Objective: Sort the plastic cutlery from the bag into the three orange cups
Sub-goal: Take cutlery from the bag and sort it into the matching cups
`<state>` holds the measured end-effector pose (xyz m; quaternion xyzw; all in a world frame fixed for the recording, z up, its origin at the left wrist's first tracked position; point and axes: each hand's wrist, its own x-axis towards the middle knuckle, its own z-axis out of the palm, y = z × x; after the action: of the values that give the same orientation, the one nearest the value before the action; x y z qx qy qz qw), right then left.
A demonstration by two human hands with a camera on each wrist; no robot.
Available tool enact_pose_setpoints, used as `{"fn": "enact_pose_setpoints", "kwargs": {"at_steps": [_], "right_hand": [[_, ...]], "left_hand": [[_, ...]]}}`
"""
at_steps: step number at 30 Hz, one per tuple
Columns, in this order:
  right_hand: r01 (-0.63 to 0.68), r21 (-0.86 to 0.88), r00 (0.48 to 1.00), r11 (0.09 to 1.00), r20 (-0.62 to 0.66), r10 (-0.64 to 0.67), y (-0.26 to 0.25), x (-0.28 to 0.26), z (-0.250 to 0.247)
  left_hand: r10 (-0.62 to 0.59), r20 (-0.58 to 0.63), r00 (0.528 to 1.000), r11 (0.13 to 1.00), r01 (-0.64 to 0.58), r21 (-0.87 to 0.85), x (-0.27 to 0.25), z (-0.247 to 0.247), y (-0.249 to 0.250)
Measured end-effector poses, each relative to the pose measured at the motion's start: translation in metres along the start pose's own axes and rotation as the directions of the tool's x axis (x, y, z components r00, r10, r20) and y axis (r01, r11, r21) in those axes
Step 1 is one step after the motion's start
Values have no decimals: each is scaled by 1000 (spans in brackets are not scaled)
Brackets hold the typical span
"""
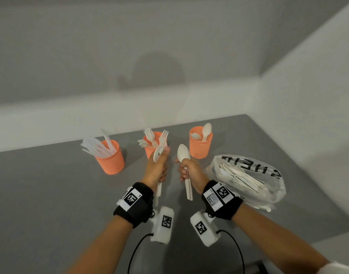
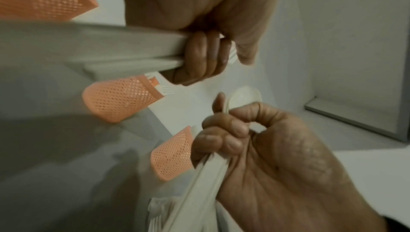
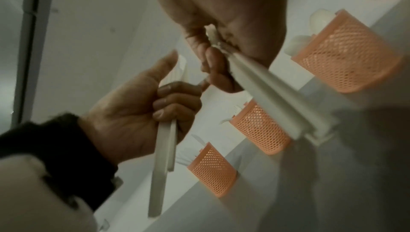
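Three orange mesh cups stand in a row on the grey table: the left cup (image 1: 110, 158) holds knives, the middle cup (image 1: 150, 148) forks, the right cup (image 1: 200, 145) spoons. My left hand (image 1: 157, 169) grips a few white cutlery pieces (image 1: 157, 154) upright in front of the middle cup; a spoon bowl shows above the thumb. My right hand (image 1: 189, 172) grips a small bundle of spoons (image 1: 182, 153) by the handles, left of the right cup. In the wrist views the fingers (image 2: 204, 55) (image 3: 213, 67) curl round the handles. The clear plastic bag (image 1: 254, 175) with more cutlery lies at the right.
A white wall runs behind the cups and along the right side of the table (image 1: 51, 194). Black cables (image 1: 136, 252) hang from the wrist cameras near the front edge. The bag lies close to my right wrist.
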<state>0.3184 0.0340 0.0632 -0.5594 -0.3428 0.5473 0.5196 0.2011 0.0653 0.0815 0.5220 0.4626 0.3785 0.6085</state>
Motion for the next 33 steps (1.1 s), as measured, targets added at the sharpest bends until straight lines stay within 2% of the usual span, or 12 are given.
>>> {"fn": "enact_pose_setpoints", "kwargs": {"at_steps": [3,6,9,11,13,17,19,21,25,30,33], "right_hand": [[7,13,997,1000,-76,-5,2,9,-6],[34,68,988,997,-153,-23,-4,21,-8],[115,150,959,982,-276,-70,-18,45,-13],[190,180,914,965,-390,-107,-32,64,-19],[302,193,856,934,-487,-176,-49,77,-24],[477,176,765,861,-565,-308,-85,95,-34],[541,128,711,831,-599,-370,-93,105,-39],[554,112,687,825,-622,-377,-93,114,-45],[505,50,694,862,-617,-370,-77,130,-56],[444,61,717,894,-623,-313,-59,141,-61],[391,-18,716,920,-622,-316,-48,146,-58]], "left_hand": [[-99,-63,993,994,95,-58,9,-7,-11],[-115,-153,981,987,95,-130,21,-11,-17],[-26,-259,965,997,5,-81,41,-16,-4],[47,-327,944,997,-62,-36,57,-22,14],[115,-409,905,993,-115,24,74,-27,35],[288,-516,807,953,-296,70,114,-28,65],[350,-490,798,936,-308,168,131,-25,71],[406,-443,799,910,-311,274,145,-23,69],[450,-358,818,868,-306,392,160,-26,48],[417,-355,836,873,-261,411,164,-32,20],[435,-283,855,823,-251,509,166,-36,8]]}}
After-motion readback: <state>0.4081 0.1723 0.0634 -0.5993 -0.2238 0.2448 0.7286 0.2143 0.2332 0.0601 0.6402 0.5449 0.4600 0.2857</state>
